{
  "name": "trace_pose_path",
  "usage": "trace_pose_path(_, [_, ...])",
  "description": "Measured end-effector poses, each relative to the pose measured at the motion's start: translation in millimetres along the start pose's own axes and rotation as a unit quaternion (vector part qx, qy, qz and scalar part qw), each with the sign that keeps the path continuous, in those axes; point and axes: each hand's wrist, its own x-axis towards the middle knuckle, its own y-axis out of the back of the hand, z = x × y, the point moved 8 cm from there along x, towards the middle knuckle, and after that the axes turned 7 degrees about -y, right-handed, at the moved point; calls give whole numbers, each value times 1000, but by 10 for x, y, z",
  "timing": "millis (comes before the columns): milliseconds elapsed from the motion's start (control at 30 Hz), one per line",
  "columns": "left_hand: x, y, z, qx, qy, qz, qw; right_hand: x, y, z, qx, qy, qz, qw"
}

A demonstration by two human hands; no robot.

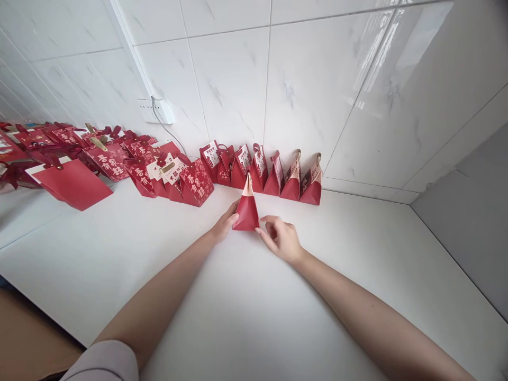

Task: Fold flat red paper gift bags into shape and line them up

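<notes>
A red gift box (pixel 246 214) with a pale peaked top stands upright on the white table, its triangular end toward me. My left hand (pixel 227 223) grips the box's left side, thumb on the near face and the other fingers mostly hidden behind it. At the lower right corner, my right hand (pixel 281 239) has its thumb tip at the box's edge, with the index finger stretched toward it and the remaining fingers curled. Whether the right hand presses the box or only hovers beside it, I cannot tell.
Behind the held box, a row of similar red gift boxes (pixel 272 181) lines the tiled wall. More boxes (pixel 197 182) crowd the left, with a plain red box (pixel 75 182) nearer me. A power strip (pixel 155 111) with a grey cable hangs on the wall above the white table (pixel 254 317).
</notes>
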Motion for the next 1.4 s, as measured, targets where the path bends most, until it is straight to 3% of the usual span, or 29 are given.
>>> trace_pose_path(100, [0, -50, 40, -3, -14, -28, 1000, 44, 22, 185, 109, -113, 22, 987])
trace_pose_path(167, [-6, -57, 66, 15, -20, -34, 999, 57, -86, 313, 190, -181, -26, 965])
trace_pose_path(233, [-15, -75, 92, 45, -23, -45, 998, 32, -238, 432, 273, -253, -95, 923])
trace_pose_path(300, [-24, -117, 127, 71, -29, -65, 995, 10, -331, 484, 335, -285, -143, 886])
trace_pose_path(367, [-28, -157, 165, 86, -37, -82, 992, 25, -348, 471, 367, -264, -166, 876])
trace_pose_path(467, [-29, -173, 186, 92, -39, -84, 991, 50, -325, 465, 367, -234, -165, 885])
trace_pose_path(567, [-36, -141, 109, 79, -8, -71, 994, 70, -278, 532, 326, -235, -118, 908])
trace_pose_path(700, [-52, 89, -35, 103, 45, 44, 993, 93, -148, 709, 277, -250, -3, 928])
trace_pose_path(767, [-61, 194, -19, 129, 32, 101, 986, 98, -95, 793, 266, -257, 35, 928])
trace_pose_path(833, [-52, 201, 55, 116, -11, 113, 987, 108, -64, 835, 254, -259, 46, 931])
trace_pose_path(900, [-30, 119, 125, 79, -44, 74, 993, 116, -44, 837, 245, -260, 42, 933])
trace_pose_path(1000, [-13, 59, 100, 89, 4, 49, 995, 125, -26, 784, 234, -260, 23, 937])
trace_pose_path(1167, [-25, 207, -48, 91, 101, 132, 982, 167, 13, 583, 175, -184, -12, 967])
trace_pose_path(1300, [-12, 310, -44, 47, 67, 175, 981, 131, -163, 503, 257, -180, -126, 941])
trace_pose_path(1400, [-16, 355, -24, 57, 49, 180, 981, 103, -245, 477, 278, -177, -176, 928])
